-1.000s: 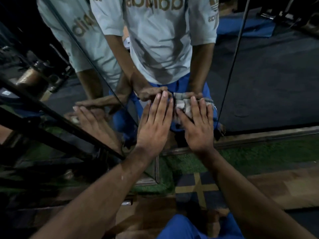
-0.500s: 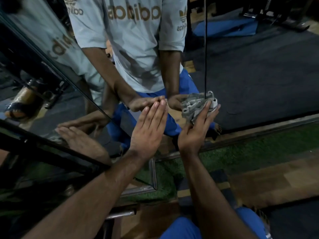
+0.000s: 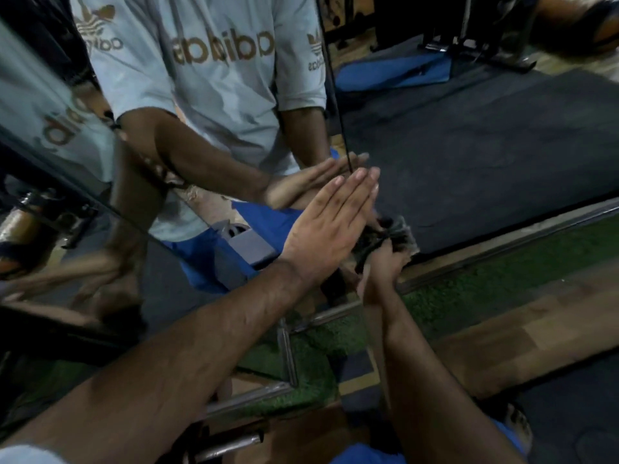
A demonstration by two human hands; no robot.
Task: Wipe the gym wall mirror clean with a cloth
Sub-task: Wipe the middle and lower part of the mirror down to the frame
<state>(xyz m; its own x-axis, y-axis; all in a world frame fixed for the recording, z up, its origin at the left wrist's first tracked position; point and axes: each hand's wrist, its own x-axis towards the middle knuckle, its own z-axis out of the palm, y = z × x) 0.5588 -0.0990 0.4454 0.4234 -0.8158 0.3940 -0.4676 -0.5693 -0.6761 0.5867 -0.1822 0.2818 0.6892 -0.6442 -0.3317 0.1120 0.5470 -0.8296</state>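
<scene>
Left hand flat, fingers straight against mirror; right hand grips crumpled cloth low on glass.

Left hand flat with fingers straight and together, forearm reaching forward, right hand lower and just beside it, fingers curled in a grip, partly hidden

The cloth is grey and mottled. The reflected T-shirt is pale grey with gold lettering; the shorts are bright blue. A green turf strip borders the brown wooden floor.
</scene>
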